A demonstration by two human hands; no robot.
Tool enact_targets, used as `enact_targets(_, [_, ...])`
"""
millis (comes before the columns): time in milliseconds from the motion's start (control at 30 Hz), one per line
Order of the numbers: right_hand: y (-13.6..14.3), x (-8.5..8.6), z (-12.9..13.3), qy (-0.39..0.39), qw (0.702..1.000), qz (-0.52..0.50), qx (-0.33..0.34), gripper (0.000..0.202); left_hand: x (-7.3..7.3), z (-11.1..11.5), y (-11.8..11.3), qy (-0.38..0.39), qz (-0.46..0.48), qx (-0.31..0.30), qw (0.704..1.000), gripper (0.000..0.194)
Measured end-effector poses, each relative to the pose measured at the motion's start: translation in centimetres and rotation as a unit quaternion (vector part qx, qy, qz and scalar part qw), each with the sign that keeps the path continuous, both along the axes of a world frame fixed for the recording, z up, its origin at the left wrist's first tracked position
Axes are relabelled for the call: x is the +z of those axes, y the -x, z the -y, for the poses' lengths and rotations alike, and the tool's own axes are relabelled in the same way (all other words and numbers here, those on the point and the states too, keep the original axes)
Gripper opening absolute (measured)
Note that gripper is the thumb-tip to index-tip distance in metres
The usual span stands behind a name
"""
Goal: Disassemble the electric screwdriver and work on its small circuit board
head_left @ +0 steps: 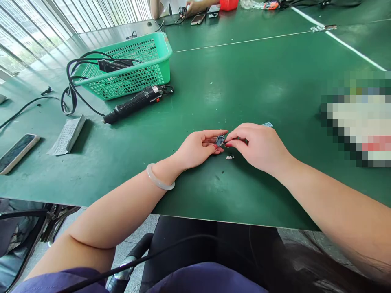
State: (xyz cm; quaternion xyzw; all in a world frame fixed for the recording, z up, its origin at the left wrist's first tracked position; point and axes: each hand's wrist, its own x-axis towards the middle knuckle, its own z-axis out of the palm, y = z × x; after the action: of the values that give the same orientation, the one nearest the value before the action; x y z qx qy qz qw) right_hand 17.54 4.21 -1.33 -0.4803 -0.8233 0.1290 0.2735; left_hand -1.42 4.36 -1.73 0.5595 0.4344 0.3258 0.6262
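Between the fingers and thumb of my left hand point(200, 148) sits a small round dark-grey part point(220, 140) with an openwork face. My right hand point(259, 144) is pinched at the right edge of that part, thumb and forefinger together. Whatever the right fingertips hold is too small to make out. Just below the hands, a tiny metal piece point(229, 157) lies on the green table. A bit of light-blue material point(267, 124) shows behind my right hand, mostly hidden by it.
A green plastic basket point(137, 67) with cables stands back left. Before it lies a black electric screwdriver point(137, 103). Farther left are a folded paper packet point(69, 134) and a phone point(18, 152). A blurred-out object point(363, 122) lies right. Another person's arm point(200, 6) rests at the far edge.
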Motion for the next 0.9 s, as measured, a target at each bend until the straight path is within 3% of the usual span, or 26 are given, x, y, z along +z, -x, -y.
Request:
enact_targets(300, [0.21, -0.05, 0.02, 0.017, 1.000, -0.005, -0.005, 0.019, -0.14, 0.17, 0.20, -0.073, -0.076, -0.007, 0.994, 0.047])
enact_targets(633, [0.71, 0.42, 0.43, 0.057, 0.994, -0.070, -0.053, 0.012, -0.04, 0.36, 0.09, -0.074, -0.050, 0.010, 0.996, 0.049])
enact_targets(900, [0.78, 0.20, 0.38, 0.054, 0.994, -0.079, -0.054, 0.013, -0.17, 0.37, 0.14, -0.056, -0.052, 0.016, 0.997, 0.051])
